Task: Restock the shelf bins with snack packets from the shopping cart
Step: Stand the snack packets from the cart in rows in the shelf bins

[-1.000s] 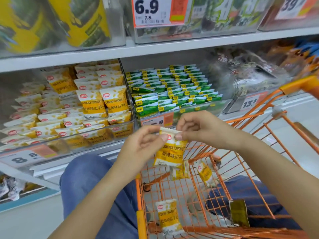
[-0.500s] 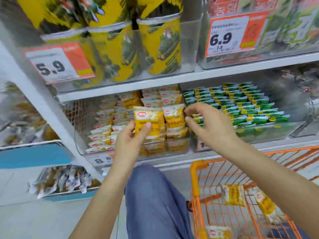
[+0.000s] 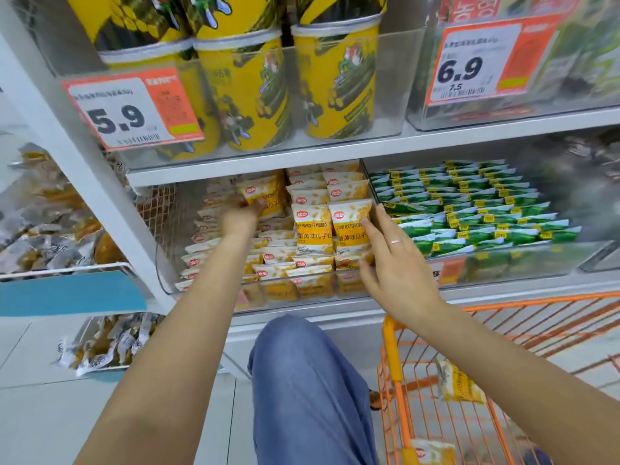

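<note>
Yellow crinkly packet (image 3: 265,199), probably light, soft and slippery, sits pinched by its edge in the left hand (image 3: 242,219) over the bin (image 3: 214,290); right hand (image 3: 394,263) fingers spread, holding nothing.

The single head-worn camera looks forward and slightly down, close to the shelf bin (image 3: 214,290). Both hands reach ahead into view; the shopping cart (image 3: 391,350) sits below the right hand (image 3: 399,266).
</note>
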A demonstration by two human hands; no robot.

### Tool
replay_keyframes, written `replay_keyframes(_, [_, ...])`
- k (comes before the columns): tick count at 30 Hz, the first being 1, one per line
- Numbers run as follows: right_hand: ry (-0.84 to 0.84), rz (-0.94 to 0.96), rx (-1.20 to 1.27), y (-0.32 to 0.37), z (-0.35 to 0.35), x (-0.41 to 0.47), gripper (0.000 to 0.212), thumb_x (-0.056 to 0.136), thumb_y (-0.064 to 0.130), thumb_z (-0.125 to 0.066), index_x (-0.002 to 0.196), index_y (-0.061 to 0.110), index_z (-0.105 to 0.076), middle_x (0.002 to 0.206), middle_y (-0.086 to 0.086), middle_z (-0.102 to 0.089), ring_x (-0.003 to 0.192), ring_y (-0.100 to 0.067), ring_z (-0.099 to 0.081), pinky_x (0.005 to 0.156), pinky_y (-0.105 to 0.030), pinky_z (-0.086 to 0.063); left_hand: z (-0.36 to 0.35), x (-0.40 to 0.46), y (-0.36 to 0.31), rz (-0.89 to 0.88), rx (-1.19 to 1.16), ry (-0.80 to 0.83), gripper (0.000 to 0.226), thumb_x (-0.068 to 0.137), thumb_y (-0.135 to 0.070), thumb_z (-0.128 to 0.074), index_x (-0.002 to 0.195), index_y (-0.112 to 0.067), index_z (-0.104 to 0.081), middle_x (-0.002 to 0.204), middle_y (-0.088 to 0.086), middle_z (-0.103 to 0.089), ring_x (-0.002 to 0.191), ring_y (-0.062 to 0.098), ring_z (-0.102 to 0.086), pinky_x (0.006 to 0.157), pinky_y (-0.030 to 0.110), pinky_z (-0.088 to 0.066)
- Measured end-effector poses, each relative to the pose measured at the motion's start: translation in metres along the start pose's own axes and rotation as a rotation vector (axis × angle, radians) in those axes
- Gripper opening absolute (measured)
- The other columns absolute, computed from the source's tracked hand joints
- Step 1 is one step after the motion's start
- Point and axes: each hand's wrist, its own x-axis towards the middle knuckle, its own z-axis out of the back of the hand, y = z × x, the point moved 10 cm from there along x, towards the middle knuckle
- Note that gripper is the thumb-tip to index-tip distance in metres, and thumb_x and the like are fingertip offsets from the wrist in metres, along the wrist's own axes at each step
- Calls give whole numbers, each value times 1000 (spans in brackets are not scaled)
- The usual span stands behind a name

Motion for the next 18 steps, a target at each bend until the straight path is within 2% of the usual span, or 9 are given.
replay_keyframes(5, [0,7,-6,0,-2,0,58,89,21,-59,141,3,-42,152,-20,-30,136,-35,-37,109,-46,-36,-9,-1,-11,-107,126,-29,45,89,-23,-67,128,-7,-50,117,5,-61,106,22,-58,84,29,-46])
replay_keyframes(7, [-5,21,4,2,-1,0,58,88,19,-60,141,3,-42,153,-20,-29,137,-35,-36,110,-46,-34,-13,0,-10,-152,201,14,41,91,-25,-64,126,-7,-53,116,6,-64,107,25,-60,85,30,-47])
replay_keyframes(9, [-13,23,55,2,3,0,59,89,19,-59,143,7,-39,154,-16,-26,140,-31,-30,116,-42,-22,-14,0,-10,-166,266,55,40,91,-29,-63,125,-9,-55,121,10,-64,111,29,-60,92,37,-49])
replay_keyframes(11, [-46,13,150,-2,14,-3,56,91,21,-54,144,12,-37,155,-9,-27,143,-23,-24,119,-32,-3,-8,-2,-12,-162,257,31,47,90,-34,-64,130,-11,-53,129,9,-60,117,28,-57,94,34,-47])
replay_keyframes(12, [-91,29,202,-3,24,-7,53,92,21,-51,142,14,-40,153,-7,-33,142,-20,-27,120,-29,1,0,-8,-17,-170,232,-23,49,89,-35,-64,131,-12,-52,130,8,-59,117,28,-56,91,31,-46])
replay_keyframes(13, [-136,61,253,-4,37,-14,48,91,21,-49,138,14,-45,147,-5,-41,138,-18,-33,120,-28,-1,11,-15,-24,-200,197,-96,47,89,-35,-64,128,-12,-53,127,8,-60,115,28,-57,90,30,-46])
replay_keyframes(15, [-185,170,317,-6,58,-37,39,89,15,-49,127,11,-54,129,-6,-58,125,-18,-48,118,-30,-16,23,-49,-47,-366,97,-193,35,91,-30,-60,120,-11,-57,116,7,-63,107,24,-59,89,26,-46])
replay_keyframes(16, [-184,238,317,-9,64,-52,35,88,11,-50,122,9,-58,119,-7,-63,117,-19,-53,115,-32,-24,20,-73,-59,-473,72,-178,29,91,-26,-58,116,-11,-58,111,5,-63,103,18,-60,86,22,-44])
replay_keyframes(18, [-119,369,264,-16,64,-84,29,86,8,-53,114,9,-61,109,-7,-66,109,-22,-57,108,-36,-34,-3,-129,-77,-665,57,-34,20,92,-19,-54,110,-15,-62,105,-2,-62,93,1,-58,79,16,-42])
